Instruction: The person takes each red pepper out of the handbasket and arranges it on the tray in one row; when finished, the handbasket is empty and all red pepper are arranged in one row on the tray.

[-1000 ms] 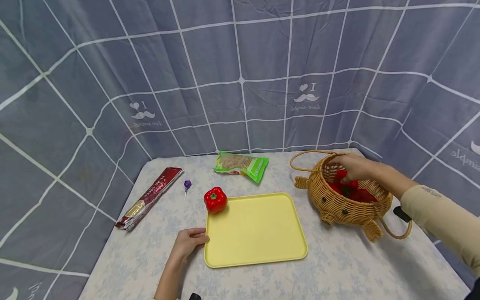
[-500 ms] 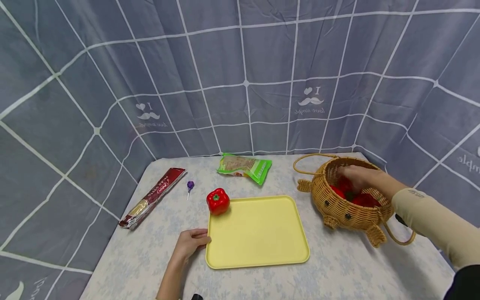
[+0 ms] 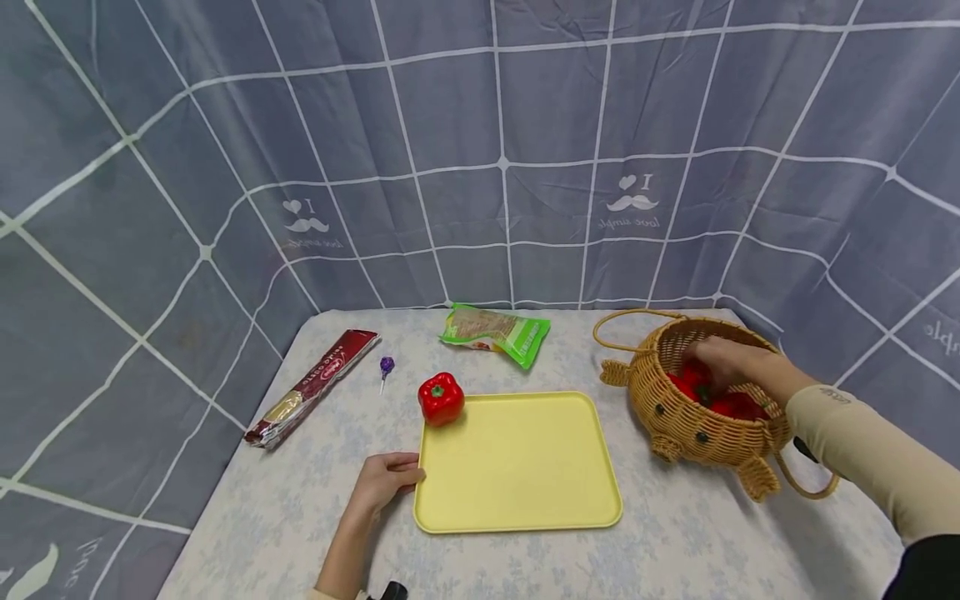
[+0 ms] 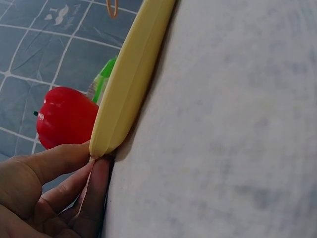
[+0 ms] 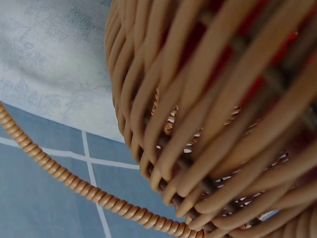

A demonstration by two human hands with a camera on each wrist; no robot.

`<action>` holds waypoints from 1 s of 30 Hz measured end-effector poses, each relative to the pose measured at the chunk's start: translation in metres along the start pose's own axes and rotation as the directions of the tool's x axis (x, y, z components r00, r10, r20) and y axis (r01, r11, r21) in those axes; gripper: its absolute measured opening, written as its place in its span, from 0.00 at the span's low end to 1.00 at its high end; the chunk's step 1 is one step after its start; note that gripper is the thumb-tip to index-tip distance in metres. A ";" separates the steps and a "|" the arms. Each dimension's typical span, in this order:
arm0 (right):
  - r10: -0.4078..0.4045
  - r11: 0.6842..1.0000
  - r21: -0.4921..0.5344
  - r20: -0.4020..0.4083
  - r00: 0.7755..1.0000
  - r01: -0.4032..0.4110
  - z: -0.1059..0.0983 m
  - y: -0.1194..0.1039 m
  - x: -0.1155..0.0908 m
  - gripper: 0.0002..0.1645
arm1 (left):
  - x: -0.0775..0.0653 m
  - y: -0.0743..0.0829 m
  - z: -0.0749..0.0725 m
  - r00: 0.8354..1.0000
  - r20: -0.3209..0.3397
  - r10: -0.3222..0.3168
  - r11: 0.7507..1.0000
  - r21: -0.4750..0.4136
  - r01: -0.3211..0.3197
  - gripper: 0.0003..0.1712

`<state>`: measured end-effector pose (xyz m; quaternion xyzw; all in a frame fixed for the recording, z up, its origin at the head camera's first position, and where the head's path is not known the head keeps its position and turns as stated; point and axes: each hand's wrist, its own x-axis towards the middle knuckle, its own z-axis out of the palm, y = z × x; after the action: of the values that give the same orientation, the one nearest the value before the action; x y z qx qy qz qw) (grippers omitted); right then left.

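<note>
My left hand (image 3: 386, 482) pinches the left edge of the yellow tray (image 3: 517, 467); in the left wrist view the thumb lies over the rim and the fingers (image 4: 99, 178) under it. A red bell pepper (image 3: 441, 399) sits at the tray's far left corner. To the right, my right hand (image 3: 723, 362) reaches down into a wicker basket (image 3: 697, 429) with an animal face. Its thumb and fingers are curled about a red pepper (image 3: 697, 375); the fingertips are partly hidden. Another red pepper (image 3: 738, 406) lies beside it in the basket. The right wrist view shows mostly basket weave (image 5: 173, 114).
A green and clear food packet (image 3: 497, 333) lies at the back. Farther left are a purple lollipop (image 3: 386, 367) and a long dark red packet (image 3: 311, 390). The basket's handles (image 3: 810, 487) stick out at both sides. A grey gridded curtain (image 3: 450, 150) encloses the table.
My right hand has gone lower into the basket, and the red pepper at its fingers sits deeper. The left hand keeps its hold on the tray. The head view has shifted slightly.
</note>
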<state>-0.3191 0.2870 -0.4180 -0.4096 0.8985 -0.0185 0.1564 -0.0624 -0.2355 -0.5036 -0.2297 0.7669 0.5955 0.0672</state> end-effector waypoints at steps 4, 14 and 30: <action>0.027 0.999 0.027 -0.039 0.999 -0.026 0.000 0.000 -0.004 0.34 | -0.001 0.000 0.002 1.000 0.000 -0.003 1.000 -0.002 0.003 0.22; 0.181 0.977 0.156 -0.220 0.959 -0.149 0.000 0.004 -0.015 0.37 | 0.001 0.000 0.003 0.999 -0.036 -0.004 1.000 0.028 0.005 0.21; 0.427 0.879 0.336 -0.244 0.871 -0.337 -0.009 -0.002 -0.039 0.45 | 0.002 0.000 0.002 1.000 -0.017 0.007 0.999 0.031 -0.007 0.21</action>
<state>-0.2965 0.3135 -0.3984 -0.1870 0.9633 -0.1790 0.0705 -0.0648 -0.2337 -0.5047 -0.2310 0.7773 0.5818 0.0621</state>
